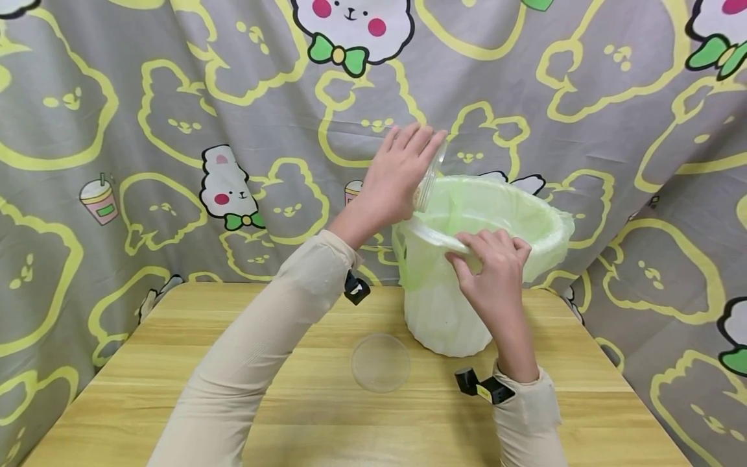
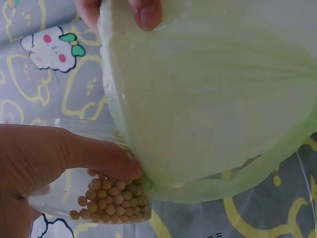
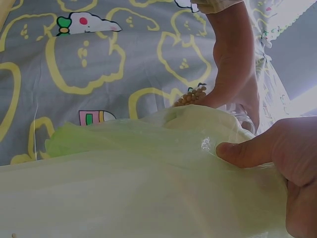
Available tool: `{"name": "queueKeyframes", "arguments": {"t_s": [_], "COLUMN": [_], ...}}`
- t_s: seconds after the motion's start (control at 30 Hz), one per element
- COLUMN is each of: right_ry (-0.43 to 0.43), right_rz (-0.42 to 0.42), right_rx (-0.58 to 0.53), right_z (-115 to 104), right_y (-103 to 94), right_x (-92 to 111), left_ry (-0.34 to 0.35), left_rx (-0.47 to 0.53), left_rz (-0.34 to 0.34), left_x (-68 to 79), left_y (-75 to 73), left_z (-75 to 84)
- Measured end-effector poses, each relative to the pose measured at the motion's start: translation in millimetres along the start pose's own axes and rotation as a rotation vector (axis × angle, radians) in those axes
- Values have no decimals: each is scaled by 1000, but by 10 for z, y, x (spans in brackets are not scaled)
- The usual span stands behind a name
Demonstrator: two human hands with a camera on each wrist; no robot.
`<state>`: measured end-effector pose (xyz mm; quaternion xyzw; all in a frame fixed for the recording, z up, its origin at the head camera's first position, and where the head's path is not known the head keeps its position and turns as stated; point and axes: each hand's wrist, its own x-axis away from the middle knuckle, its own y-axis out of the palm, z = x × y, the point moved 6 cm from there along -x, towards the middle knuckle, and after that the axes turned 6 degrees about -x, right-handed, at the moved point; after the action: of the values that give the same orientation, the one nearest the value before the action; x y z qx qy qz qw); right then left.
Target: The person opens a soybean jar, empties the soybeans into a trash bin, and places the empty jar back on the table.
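My left hand [image 1: 397,172] grips a clear plastic jar [image 1: 430,181], tipped on its side at the left of the bin's rim. Small round tan beads [image 2: 111,201], much like soybeans, lie inside it toward one end in the left wrist view. The white bin [image 1: 446,318] stands upright on the table, with a pale green plastic bag [image 1: 513,211] lining it and folded over its rim. At the near rim, my right hand [image 1: 496,272] holds the bin's edge through the bag, thumb outside and fingers over the top. The bin's bottom is hidden.
A clear round disc [image 1: 380,363], like a lid, lies flat on the wooden table [image 1: 327,415] in front of the bin. A grey patterned curtain [image 1: 262,130] hangs behind the table and along its sides.
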<state>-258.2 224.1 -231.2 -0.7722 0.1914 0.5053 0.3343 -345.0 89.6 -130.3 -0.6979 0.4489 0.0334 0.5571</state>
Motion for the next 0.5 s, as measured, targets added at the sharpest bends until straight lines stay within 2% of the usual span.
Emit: {"name": "queueKeyframes", "arguments": {"t_s": [0.5], "right_ry": [2], "right_rz": [-6], "right_rx": [2], "right_z": [1], "right_y": [3], "right_x": [2], "left_ry": [18], "left_rx": [5], "left_rz": [47], "left_x": [39], "left_y": [2], "left_z": [43]}}
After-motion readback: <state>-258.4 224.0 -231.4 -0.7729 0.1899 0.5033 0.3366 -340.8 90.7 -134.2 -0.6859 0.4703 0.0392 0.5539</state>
